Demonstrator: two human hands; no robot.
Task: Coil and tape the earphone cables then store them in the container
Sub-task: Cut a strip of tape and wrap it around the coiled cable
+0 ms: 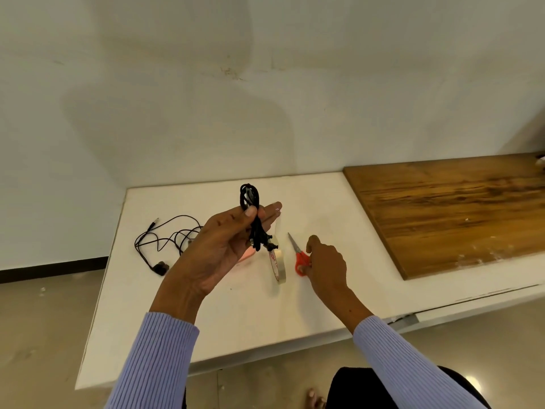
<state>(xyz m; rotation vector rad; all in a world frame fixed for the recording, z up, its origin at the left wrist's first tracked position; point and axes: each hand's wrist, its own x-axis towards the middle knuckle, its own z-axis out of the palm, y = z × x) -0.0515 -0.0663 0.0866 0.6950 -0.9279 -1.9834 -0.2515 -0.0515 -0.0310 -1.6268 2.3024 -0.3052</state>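
My left hand [219,249] is raised above the white table [236,314] and grips a coiled black earphone cable [250,202], thumb pressed across the bundle; a strip of clear tape [277,222] hangs from its fingertips. To the right, my right hand [326,262] rests on the table with its fingers round the red handles of a pair of scissors [298,255], blades pointing away. A roll of clear tape [277,265] stands on edge between the hands. A second black earphone [165,240] lies loose and uncoiled on the table at the left.
Something pink [247,255] shows partly behind my left hand; what it is I cannot tell. A dark wooden board [460,214] covers the table's right part. A white wall rises behind. The table's front and left edges drop to a tiled floor.
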